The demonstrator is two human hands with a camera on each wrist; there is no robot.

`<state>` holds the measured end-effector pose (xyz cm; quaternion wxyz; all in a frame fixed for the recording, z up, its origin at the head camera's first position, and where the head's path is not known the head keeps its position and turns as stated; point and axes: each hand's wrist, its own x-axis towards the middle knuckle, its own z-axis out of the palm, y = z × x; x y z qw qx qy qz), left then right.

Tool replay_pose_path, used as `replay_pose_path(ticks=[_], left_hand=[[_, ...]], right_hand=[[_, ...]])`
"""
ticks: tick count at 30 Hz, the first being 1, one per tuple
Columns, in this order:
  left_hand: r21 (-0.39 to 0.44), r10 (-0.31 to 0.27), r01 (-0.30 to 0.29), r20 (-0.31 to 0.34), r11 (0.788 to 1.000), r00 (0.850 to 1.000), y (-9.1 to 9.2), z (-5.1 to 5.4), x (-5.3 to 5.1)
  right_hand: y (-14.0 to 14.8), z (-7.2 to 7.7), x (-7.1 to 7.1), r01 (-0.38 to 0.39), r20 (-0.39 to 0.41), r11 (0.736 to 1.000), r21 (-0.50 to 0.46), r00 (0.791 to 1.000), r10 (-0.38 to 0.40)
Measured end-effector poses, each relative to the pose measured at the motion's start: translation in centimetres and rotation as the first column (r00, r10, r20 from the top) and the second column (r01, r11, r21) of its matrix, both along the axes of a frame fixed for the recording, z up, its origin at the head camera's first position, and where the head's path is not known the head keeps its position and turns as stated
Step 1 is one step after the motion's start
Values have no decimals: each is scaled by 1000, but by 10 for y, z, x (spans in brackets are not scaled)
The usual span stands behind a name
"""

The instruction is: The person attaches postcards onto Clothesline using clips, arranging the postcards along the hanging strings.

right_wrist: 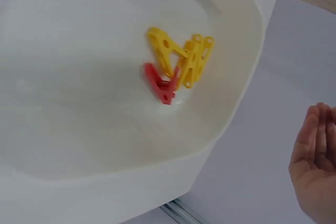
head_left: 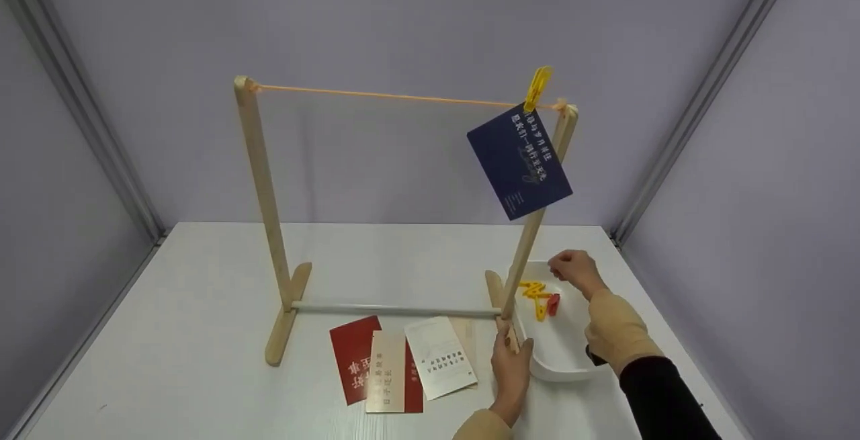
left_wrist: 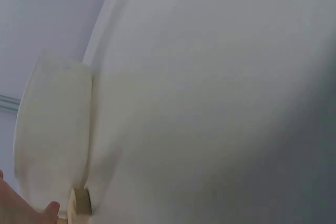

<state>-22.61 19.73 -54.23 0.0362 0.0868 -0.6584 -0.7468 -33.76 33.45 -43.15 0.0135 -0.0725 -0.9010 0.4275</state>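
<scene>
A wooden rack has two posts with an orange string (head_left: 376, 95) tied between them. Near the string's right end, a yellow clothespin (head_left: 537, 89) holds a tilted dark blue card (head_left: 517, 161) with white writing. My left hand (head_left: 510, 374) grips the front end of the rack's right wooden foot (head_left: 495, 289), fingers and thumb on either side. Over the back of a white tray (head_left: 564, 374) hovers my right hand (head_left: 576, 271), fingers loosely bent, with nothing visible in them. Inside the tray lie several yellow clothespins (right_wrist: 163, 48) and a red clothespin (right_wrist: 164, 85).
Between the rack's feet and in front of its white crossbar (head_left: 396, 310) lie a red card (head_left: 351, 353), a beige card (head_left: 385, 373) over another red one, and a white card (head_left: 437, 353) over a pale one. Grey walls (head_left: 739, 158) enclose the white table (head_left: 168, 332).
</scene>
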Motion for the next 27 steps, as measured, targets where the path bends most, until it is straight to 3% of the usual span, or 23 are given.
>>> replay_pose_path(ticks=[3, 7, 11, 16, 21, 24, 27], left_hand=[[-10, -53, 54, 36, 999, 998, 4, -3, -1], [-42, -121, 124, 68, 991, 990, 7, -5, 0], [-59, -147, 150, 48, 987, 988, 7, -6, 2], [-35, -164, 164, 19, 986, 986, 5, -5, 1], [-1, -165, 165, 16, 986, 986, 6, -6, 1], [11, -163, 162, 17, 987, 987, 7, -7, 2], [29, -165, 165, 10, 986, 986, 9, -7, 4]], right_hand=[[-5, -18, 0, -96, 93, 992, 84, 992, 89], [-7, -37, -1, -182, 114, 964, 196, 980, 162], [-11, -51, -5, -170, 151, 946, 277, 980, 132], [-15, -64, -12, -182, 216, 878, 443, 972, 92], [-14, -75, -19, -210, 237, 823, 527, 967, 95], [-11, -83, -24, -219, 229, 801, 558, 968, 105], [-7, -89, -26, -213, 225, 800, 561, 969, 100]])
